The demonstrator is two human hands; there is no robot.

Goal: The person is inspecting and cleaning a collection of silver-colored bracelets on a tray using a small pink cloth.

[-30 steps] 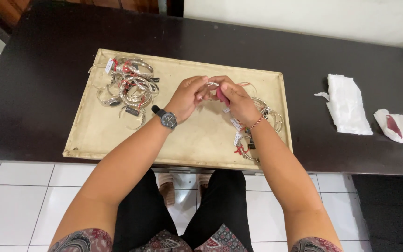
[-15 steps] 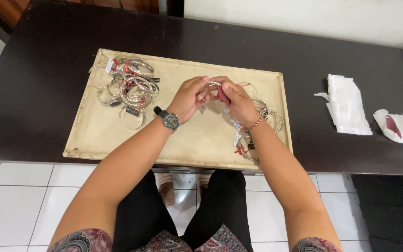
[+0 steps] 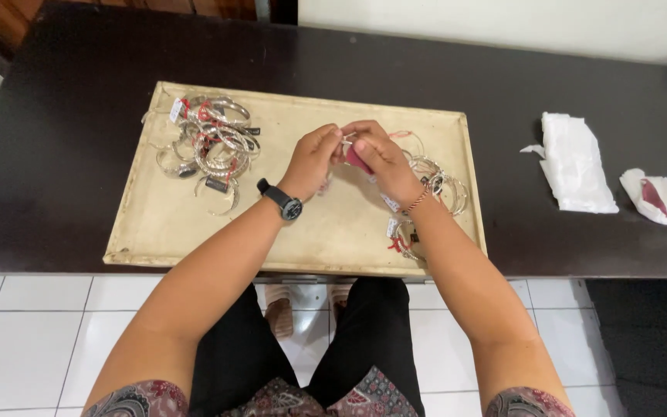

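Up near the middle of the beige tray [image 3: 156, 232], both hands meet over one silver bangle [image 3: 347, 140], which shows only as a thin arc between the fingertips. The left hand [image 3: 314, 158], with a black wristwatch [image 3: 280, 199] on its wrist, pinches the ring from the nine o'clock side; the right hand [image 3: 380, 161] closes on it from three o'clock and also presses a small dark-red cloth [image 3: 358, 161] against it. Both grips are narrow, fingertip pinches rather than full fists.

Judging by its look, the bangle is a light, stiff metal hoop, smooth and likely slippery, so it is best held across the band at opposite sides, as it is here, with the cloth adding friction. It may bend if squeezed hard.

At ten o'clock on the tray lies a tangled heap of tagged bangles [image 3: 206, 147]; at four o'clock from the hands sits a smaller cluster of bangles [image 3: 434, 189], partly hidden by the right forearm. On the dark table [image 3: 63, 116], well apart at three o'clock, lie a folded white tissue [image 3: 574, 164] and a crumpled tissue with a red stain [image 3: 652, 197].
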